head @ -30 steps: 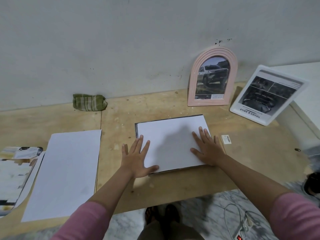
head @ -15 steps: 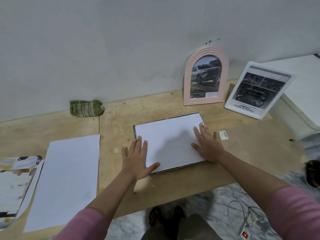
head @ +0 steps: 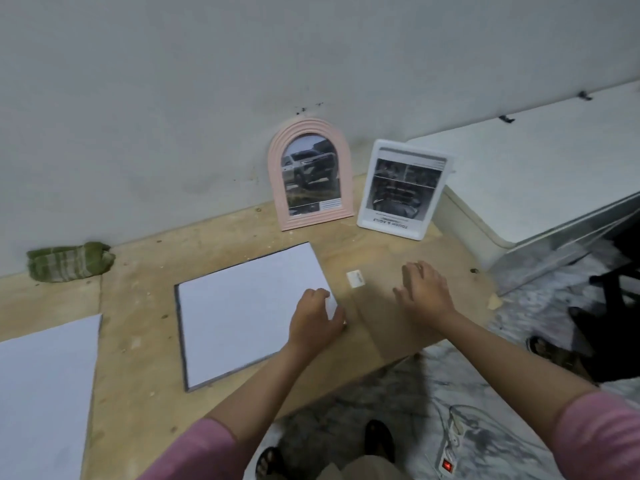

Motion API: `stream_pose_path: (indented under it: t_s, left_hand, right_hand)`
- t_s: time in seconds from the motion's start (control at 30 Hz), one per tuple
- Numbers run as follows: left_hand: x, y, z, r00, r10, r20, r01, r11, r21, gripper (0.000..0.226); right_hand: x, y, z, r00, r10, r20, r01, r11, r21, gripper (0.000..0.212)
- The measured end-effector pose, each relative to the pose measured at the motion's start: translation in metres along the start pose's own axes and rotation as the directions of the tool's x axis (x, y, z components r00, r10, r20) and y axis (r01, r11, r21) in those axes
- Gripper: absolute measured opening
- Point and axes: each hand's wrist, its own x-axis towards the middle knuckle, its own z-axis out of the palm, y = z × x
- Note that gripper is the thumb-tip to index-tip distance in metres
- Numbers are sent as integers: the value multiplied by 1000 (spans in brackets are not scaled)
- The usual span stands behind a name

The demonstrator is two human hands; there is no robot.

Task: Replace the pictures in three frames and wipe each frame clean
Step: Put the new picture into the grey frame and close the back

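Left hand, fingers curled down over the right near corner of the face-down frame, apparently gripping that edge; right hand hovering apart to the right above the bare plywood table, fingers loosely spread, holding nothing. Lying flat near the table's front edge, white backing up, with a thin dark rim showing along the left and near sides. Probably light but rigid, with glass or plastic underneath, so likely fragile against a drop or twist and hard to pick off a flat board. Best taken at a corner or along the right edge, tipped up first, then held at two opposite edges, thumbs off the glazing. Just beyond the right corner, a small white sticker on the wood. Off to the left, another white sheet, loose and floppy by the look. Farther back on the left, a green striped cloth, soft, against the wall. Farthest, upright against the wall, a pink arched frame showing a car picture, and beside it a white rectangular frame, picture upside down.
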Motion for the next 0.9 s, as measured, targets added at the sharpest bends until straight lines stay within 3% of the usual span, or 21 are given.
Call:
stream_pose_path:
  t_s: [0.1, 0.27, 0.43, 0.53, 0.63, 0.8, 0.9]
  left_hand:
    - [8, 43, 31, 985, -156, 72, 164, 977, -135, 32]
    - [21, 83, 81, 822, -488, 295, 514, 858, -12, 41]
    - [24, 107, 97, 750, -627, 210, 648, 761, -42, 26]
    - [26, 119, 102, 717, -676, 172, 693, 717, -72, 35]
    - [29, 128, 107, 683, -722, 112, 731, 675, -102, 40]
    - [35, 118, 110, 558, -828, 60, 824, 545, -152, 42]
    - [30, 113, 109, 541, -840, 28, 832, 531, -161, 36]
  right_hand:
    - [4, 48, -10, 993, 122, -8, -122, 993, -6, 47]
    - [16, 118, -25, 935, 347, 72, -351, 935, 46, 41]
    - [35, 151, -31, 909, 384, 160, -412, 886, 214, 32]
    - [39, 153, -30, 923, 321, 212, -375, 871, 316, 32]
    - [45, 152, -24, 918, 359, 172, -398, 832, 387, 32]
    - [41, 150, -23, 851, 523, 55, -470, 709, 526, 14]
    - [29, 147, -25, 829, 558, 39, -483, 679, 553, 10]
